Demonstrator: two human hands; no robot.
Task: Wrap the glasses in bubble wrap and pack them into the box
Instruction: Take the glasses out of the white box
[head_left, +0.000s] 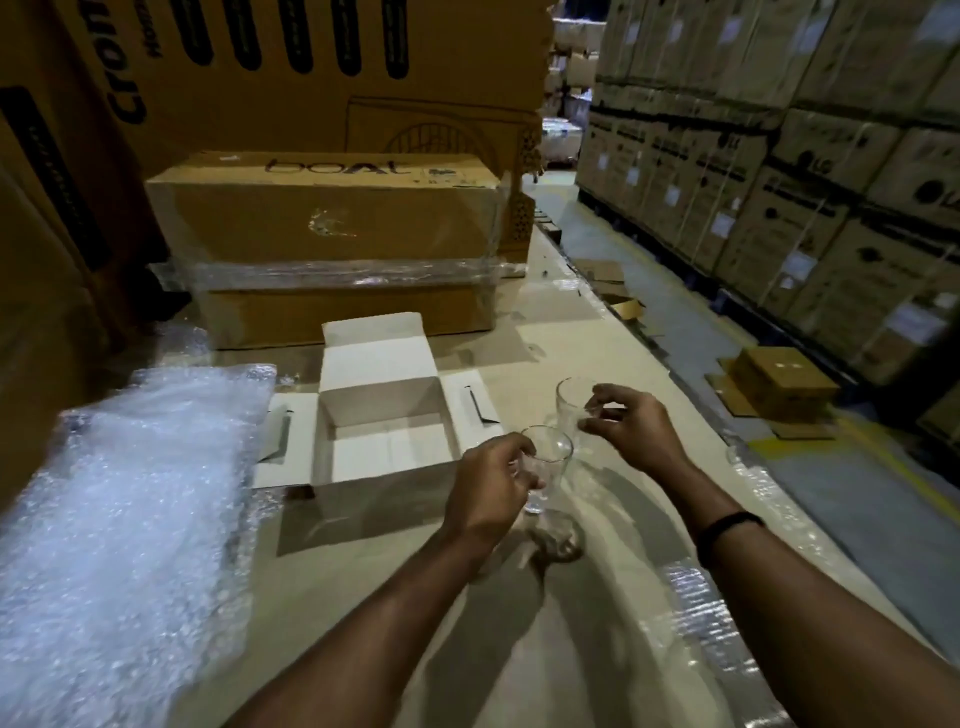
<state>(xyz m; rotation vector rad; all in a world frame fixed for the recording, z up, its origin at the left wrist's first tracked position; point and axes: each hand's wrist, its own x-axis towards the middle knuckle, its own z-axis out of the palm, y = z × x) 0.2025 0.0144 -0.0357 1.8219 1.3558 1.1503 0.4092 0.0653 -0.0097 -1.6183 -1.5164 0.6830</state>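
Holds a glass (548, 456) in the left hand (488, 488), grip curled round it, just right of the open white box (379, 400). Pinches a second glass (569, 400) in the right hand (636, 431) grip. Shows white bottom inside the box, bubble wrap (130, 493) left of it on the tabletop (363, 597).

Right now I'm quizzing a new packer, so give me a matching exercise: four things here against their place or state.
Things:
1 bubble wrap
2 white box
3 nearer stemmed glass
4 farther glass

Place or state:
A gripped by the left hand
B open, flaps spread
C flat at far left
D pinched by the right hand

Pairs: 1-C, 2-B, 3-A, 4-D
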